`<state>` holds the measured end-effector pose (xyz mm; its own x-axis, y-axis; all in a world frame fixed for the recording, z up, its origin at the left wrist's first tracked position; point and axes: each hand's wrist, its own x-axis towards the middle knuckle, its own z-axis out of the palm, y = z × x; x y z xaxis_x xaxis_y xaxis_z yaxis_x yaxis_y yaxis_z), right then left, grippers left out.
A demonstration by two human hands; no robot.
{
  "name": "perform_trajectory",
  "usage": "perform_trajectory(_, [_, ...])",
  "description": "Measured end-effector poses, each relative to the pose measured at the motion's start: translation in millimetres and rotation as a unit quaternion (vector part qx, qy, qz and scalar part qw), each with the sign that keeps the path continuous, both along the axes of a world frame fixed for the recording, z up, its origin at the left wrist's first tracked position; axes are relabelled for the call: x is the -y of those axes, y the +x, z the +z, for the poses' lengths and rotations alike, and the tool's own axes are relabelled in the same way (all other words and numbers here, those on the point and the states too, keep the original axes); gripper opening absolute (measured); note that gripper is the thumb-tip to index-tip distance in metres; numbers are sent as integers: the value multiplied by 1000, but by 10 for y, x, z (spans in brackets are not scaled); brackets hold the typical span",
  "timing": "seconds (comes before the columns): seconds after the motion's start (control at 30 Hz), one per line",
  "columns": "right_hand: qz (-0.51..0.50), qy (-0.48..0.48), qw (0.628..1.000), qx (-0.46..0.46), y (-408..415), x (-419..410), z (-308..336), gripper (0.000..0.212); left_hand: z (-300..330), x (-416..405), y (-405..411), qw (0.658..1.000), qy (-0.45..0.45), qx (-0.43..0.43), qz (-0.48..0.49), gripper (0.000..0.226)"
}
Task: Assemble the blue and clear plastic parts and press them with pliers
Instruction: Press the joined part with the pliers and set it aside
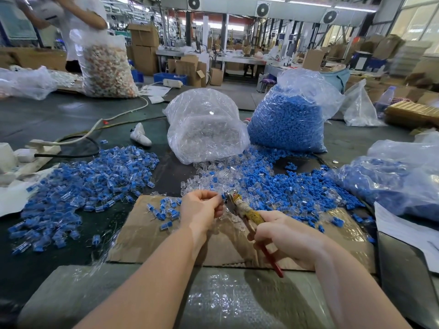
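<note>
Over the cardboard sheet point(147, 231), left hand point(202, 207) pinches a small blue part point(223, 196) right at the pliers point(247, 213) head, jaws closed on it. Right hand point(287, 236) squeezes the handles. Loose blue and clear parts point(280, 186) piled just behind.

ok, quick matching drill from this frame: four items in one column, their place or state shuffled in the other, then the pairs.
1. pliers
2. bag of blue parts
3. bag of clear parts
4. assembled pile

A. far centre, left of the blue bag
B. left on the table
C. gripped by the right hand
D. far, right of centre

Pairs: 1-C, 2-D, 3-A, 4-B
</note>
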<state>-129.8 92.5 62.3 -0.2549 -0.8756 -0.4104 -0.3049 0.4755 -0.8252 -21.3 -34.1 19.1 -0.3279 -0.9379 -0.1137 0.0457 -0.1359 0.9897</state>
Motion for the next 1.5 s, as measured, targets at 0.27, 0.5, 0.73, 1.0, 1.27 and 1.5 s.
perform_trajectory(0.27, [15, -5, 999, -43, 61, -20, 30, 16, -22, -12, -5, 1000, 17, -2, 7, 6])
perform_trajectory(0.5, [17, -34, 995, -87, 97, -30, -26, 22, -15, -68, -15, 999, 29, -12, 6, 7])
perform_trajectory(0.73, [22, -35, 991, -131, 109, -67, -29, 22, -20, -128, -25, 999, 44, -7, 5, 8])
perform_trajectory(1.0, [13, -18, 997, -74, 91, -60, -10, 19, -25, -77, -36, 999, 34, -18, 21, 11])
perform_trajectory(1.27, [30, -18, 995, -90, 141, -54, 68, 17, -15, -70, -37, 999, 39, -23, 29, 13])
perform_trajectory(1.5, [24, -33, 982, -185, 171, -26, 4, 28, 7, -99, -41, 998, 37, -24, 35, 12])
